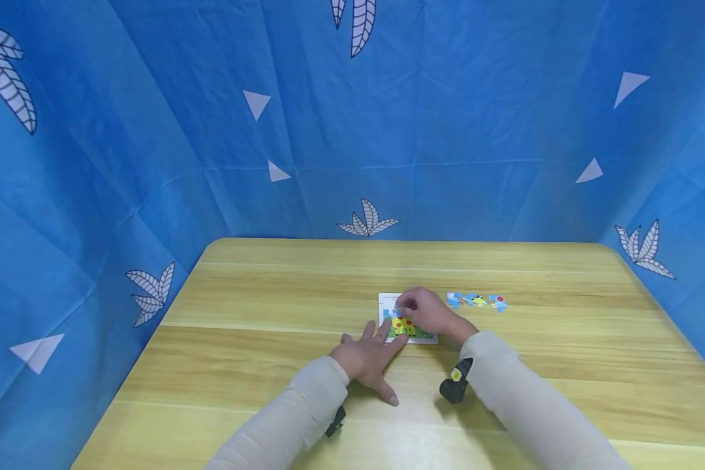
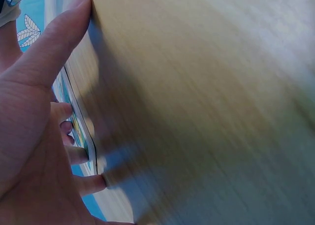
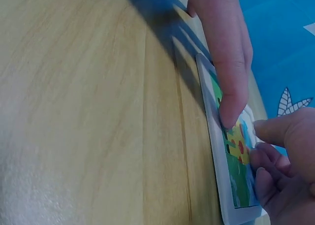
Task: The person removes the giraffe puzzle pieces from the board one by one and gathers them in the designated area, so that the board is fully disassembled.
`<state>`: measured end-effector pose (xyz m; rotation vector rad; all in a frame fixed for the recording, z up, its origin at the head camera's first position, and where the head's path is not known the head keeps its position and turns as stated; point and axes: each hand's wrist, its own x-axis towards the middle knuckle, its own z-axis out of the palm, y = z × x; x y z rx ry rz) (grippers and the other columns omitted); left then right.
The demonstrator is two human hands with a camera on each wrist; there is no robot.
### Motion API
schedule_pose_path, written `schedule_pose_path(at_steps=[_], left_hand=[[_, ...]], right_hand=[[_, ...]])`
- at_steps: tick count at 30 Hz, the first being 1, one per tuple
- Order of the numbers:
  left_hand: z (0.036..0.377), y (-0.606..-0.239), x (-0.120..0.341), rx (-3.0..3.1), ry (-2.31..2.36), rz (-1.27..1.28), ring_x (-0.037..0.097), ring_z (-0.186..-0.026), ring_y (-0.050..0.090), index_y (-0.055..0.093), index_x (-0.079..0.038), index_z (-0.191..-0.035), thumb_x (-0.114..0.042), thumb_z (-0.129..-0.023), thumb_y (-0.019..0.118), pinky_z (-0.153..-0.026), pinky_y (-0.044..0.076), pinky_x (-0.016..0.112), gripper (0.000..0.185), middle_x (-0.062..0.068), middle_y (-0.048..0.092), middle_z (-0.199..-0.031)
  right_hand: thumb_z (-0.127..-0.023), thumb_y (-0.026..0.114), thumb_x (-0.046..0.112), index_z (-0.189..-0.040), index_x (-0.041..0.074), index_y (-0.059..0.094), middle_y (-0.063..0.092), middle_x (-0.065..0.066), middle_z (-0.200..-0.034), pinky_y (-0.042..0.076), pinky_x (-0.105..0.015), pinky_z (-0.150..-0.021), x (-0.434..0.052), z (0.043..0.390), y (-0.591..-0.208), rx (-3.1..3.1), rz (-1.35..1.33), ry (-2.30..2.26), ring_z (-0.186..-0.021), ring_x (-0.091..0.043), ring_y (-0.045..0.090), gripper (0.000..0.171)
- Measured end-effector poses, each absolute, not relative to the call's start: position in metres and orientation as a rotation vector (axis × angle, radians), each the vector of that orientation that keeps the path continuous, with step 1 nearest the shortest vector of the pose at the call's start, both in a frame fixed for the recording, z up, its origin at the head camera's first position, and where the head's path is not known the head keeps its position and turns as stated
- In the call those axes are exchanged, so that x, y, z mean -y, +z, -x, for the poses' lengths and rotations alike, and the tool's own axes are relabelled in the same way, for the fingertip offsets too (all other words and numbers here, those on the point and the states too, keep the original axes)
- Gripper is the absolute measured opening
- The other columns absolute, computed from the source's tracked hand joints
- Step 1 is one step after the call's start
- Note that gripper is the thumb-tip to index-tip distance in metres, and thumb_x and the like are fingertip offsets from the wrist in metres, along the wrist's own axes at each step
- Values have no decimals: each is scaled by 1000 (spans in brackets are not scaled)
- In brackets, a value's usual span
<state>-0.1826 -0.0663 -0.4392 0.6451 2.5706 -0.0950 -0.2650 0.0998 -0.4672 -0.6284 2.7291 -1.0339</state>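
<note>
A white-framed jigsaw puzzle board [image 1: 382, 300] lies on the table, its picture showing a yellow animal with red spots on green. My left hand [image 1: 369, 358] has its fingers spread, with fingertips resting on the board's left and front part and its thumb out over the table. Over the upper middle of the board, my right hand [image 1: 427, 312] has its fingers curled and pinches a small pale-blue puzzle piece at the picture, mostly hidden by the fingers. The right wrist view shows the thumb and fingertips close against the board's picture [image 3: 238, 180].
Several loose puzzle pieces [image 1: 478, 301] lie in a row to the right of the board. The wooden table [image 1: 282, 287] has rounded far corners. A blue curtain [image 1: 352, 130] with leaf prints hangs behind it and along both sides.
</note>
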Motion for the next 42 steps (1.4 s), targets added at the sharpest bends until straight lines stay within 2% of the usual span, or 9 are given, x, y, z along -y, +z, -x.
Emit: schedule_pose_path(at_steps=[8,15,28,35,42], left_hand=[[182,-437,65,-2569,-97,-643,34,-142,10,9,-39,-147,-71,-60,68,-94,31,65,110,6,2,-157],[182,-439,65,-2561,-113,-641,33,-142,9,8,-39,-147,-72,-61,66,-95,31,65,109,5,1,-157],[182,-439,65,-2560,-112,-639,33,-142,9,7,-38,-147,-72,-60,66,-96,30,64,110,5,0,-157],[182,-438,66,-2562,-117,-640,33,-142,7,7,-38,-147,-72,-60,66,-95,30,65,110,5,-1,-157],[182,-439,66,-2567,-124,-657,33,-142,10,8,-37,-147,-73,-60,66,-95,31,65,111,6,1,-157]], right_hand=[[-90,56,7,-100,5,67,63,-3,-88,48,-31,-71,-97,265,-467,-2672,652,-1020,-76,-12,55,15],[-90,56,7,-99,5,66,61,-5,-92,48,-35,-77,-95,263,-466,-2677,614,-1004,-83,-15,56,14],[-90,55,8,-90,6,64,60,-3,-84,46,-29,-69,-95,263,-466,-2655,650,-1042,-76,-14,53,9],[-90,55,7,-103,3,63,63,-6,-94,49,-35,-78,-94,264,-468,-2651,646,-1038,-87,-17,59,17],[-89,56,6,-97,5,65,62,-4,-91,49,-34,-76,-92,265,-468,-2664,627,-1007,-83,-15,57,12]])
